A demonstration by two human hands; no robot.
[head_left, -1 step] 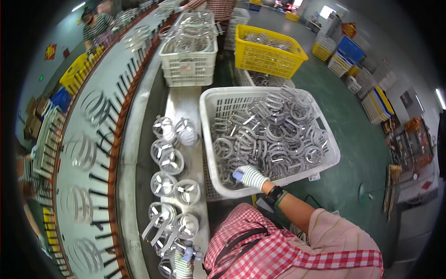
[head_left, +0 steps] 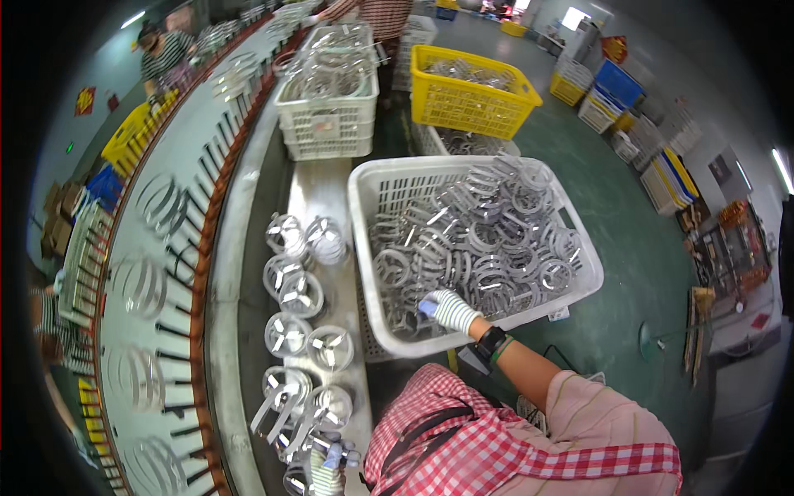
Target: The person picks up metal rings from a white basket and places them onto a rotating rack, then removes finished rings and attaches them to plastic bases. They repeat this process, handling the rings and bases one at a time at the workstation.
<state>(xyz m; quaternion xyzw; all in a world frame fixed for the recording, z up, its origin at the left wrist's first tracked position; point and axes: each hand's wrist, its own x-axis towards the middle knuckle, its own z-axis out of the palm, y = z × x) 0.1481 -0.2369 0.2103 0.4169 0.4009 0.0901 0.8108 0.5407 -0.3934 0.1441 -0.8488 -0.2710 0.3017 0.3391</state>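
Observation:
My right hand (head_left: 450, 311), in a striped glove with blue fingertips, reaches into the near side of a white plastic basket (head_left: 361, 223). Its fingers are bent together among heaped metal ring parts (head_left: 488, 236); what they pinch is hidden. At the lower edge my left hand (head_left: 326, 474), gloved alike, is closed at the near end of a cluster of shiny ring parts. A metal ring part (head_left: 344, 456) shows at its thumb, its shape partly covered. More ring parts with three-armed centres (head_left: 330, 348) stand in two rough rows on the steel ledge (head_left: 318, 186).
Left of the ledge runs a conveyor (head_left: 178, 306) with dark upright pegs and ring parts on it. Beyond my basket stand a white crate (head_left: 327, 128) and a yellow crate (head_left: 471, 103), both filled. Co-workers (head_left: 169, 54) stand along the line.
The whole view has shifted a little. Within the basket my right hand has edged slightly right and away from me; my left hand stays by the ring parts. Pieces on the conveyor have moved slightly.

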